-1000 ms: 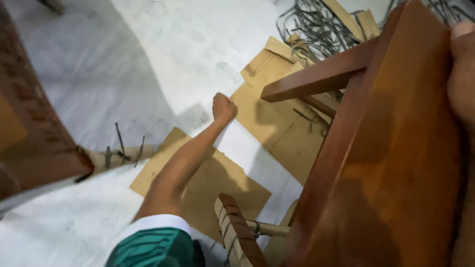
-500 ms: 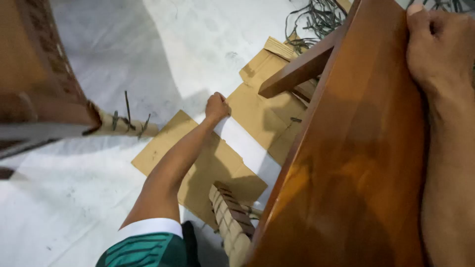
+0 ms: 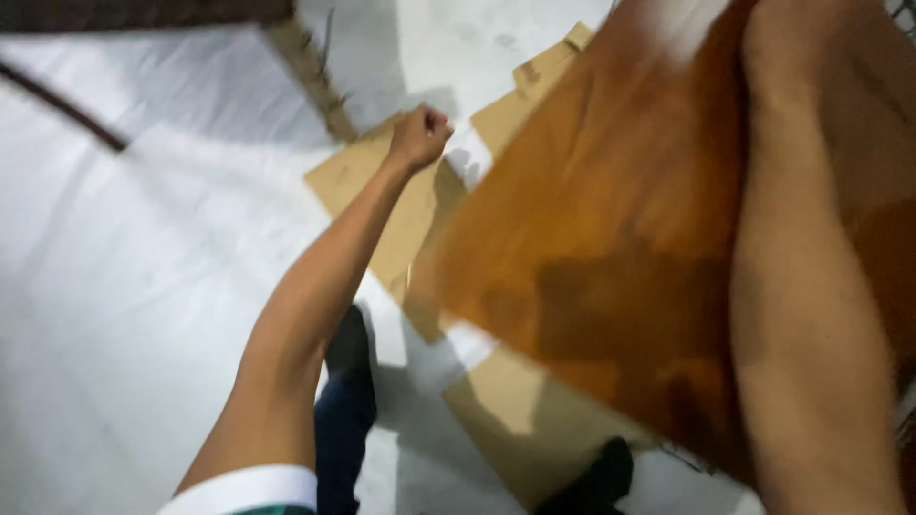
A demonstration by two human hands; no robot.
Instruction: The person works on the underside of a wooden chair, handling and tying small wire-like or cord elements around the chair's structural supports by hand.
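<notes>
A large glossy brown wooden furniture piece (image 3: pixel 611 238) fills the right of the view, tilted. My right hand (image 3: pixel 797 48) is at its upper edge, gripping it, and my forearm runs down across the wood. My left hand (image 3: pixel 420 135) is stretched out in front of me, curled into a fist with nothing visible in it. It hovers over flat cardboard sheets (image 3: pixel 358 176) lying on the white floor (image 3: pixel 143 286), just left of the wooden piece. The picture is motion-blurred.
More cardboard (image 3: pixel 515 420) lies under the wooden piece near my dark shoes (image 3: pixel 348 348). A woven brown furniture edge (image 3: pixel 143 11) with a frayed pale strip (image 3: pixel 315 76) crosses the top left.
The view has swung down and right. The wooden piece now covers more of the frame, its rail and woven leg gone from sight. My left fist stays over the cardboard.
</notes>
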